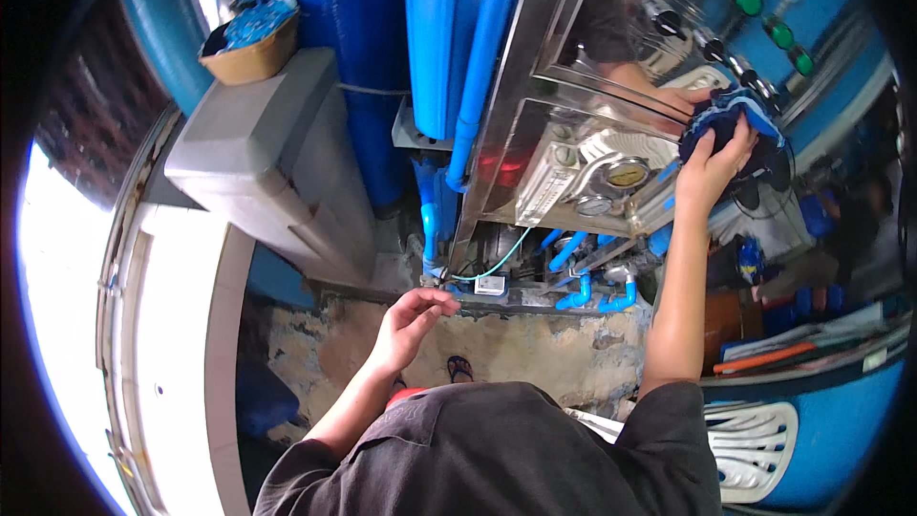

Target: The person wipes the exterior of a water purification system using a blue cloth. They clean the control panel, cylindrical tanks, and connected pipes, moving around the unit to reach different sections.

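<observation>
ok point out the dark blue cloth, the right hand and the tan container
Dark blue cloth [723, 126]: head view, on its bunched middle.
Right hand [712, 170]: head view, on the back of it.
Tan container [256, 59]: head view, on its side wall.

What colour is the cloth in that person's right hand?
Dark navy with lighter blue; the head view shows the cloth best, in the right hand.

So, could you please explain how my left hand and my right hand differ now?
Your right hand grips a dark blue cloth, while your left hand holds nothing that I can see. The right is by the stainless-steel cabinet; the left hovers above the floor. The right arm reaches farther forward than the left. Both hands are bare, with bent fingers.
</observation>
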`<state>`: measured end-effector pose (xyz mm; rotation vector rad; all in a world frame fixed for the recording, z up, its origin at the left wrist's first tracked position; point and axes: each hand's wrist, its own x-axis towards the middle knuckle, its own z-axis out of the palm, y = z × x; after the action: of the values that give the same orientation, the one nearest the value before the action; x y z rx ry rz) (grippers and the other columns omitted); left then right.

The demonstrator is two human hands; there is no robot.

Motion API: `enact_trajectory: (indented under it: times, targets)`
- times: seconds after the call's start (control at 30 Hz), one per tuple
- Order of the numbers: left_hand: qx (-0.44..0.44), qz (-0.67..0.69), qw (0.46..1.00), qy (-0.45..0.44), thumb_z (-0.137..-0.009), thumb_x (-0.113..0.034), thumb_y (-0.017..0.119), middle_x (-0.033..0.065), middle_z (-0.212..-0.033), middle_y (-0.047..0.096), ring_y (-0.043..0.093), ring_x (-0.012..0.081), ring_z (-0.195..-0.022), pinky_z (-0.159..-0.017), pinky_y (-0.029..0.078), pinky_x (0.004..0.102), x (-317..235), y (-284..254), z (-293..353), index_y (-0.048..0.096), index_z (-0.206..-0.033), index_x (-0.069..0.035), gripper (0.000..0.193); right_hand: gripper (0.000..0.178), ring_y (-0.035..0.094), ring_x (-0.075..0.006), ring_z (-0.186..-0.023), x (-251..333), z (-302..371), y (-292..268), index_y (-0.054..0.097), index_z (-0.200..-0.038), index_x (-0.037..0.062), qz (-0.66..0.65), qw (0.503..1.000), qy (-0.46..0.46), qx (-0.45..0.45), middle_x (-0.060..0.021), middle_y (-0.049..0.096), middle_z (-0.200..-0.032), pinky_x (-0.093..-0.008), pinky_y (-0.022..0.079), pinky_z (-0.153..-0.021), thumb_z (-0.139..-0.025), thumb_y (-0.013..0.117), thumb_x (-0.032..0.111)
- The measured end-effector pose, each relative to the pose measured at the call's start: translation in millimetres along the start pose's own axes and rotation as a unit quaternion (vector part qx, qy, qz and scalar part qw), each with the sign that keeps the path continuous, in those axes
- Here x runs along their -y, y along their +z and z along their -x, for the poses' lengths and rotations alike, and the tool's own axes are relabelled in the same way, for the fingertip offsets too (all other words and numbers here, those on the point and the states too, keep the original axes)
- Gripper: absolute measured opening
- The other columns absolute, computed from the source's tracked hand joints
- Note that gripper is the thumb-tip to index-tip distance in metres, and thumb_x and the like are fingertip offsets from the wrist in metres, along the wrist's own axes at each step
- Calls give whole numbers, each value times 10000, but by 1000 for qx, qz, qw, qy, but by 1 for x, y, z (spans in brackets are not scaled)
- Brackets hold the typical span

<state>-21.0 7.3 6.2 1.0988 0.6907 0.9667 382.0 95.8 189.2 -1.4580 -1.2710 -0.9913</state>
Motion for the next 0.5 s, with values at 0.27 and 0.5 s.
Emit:
enact_trajectory:
  times: [0.27,0.5]
  targets:
    - [-46,31,998,17,-955,-49,509,87,-1088,652,588,160,-1043,-963,425,313,25,18,11,562,-1139,-15,195,457,370,-406,-1254,118,7,13,588,-1262,201,-17,961,-243,132,-123,418,-1424,-483,319,-1025,-824,604,70]
    - [-83,64,994,22,-963,-56,508,90,-1097,648,590,164,-1048,-965,433,316,46,25,30,562,-1141,-14,191,737,51,-536,-1397,211,34,50,314,-1450,56,-119,962,-165,181,-274,129,-1534,-638,154,-1085,-865,640,366]
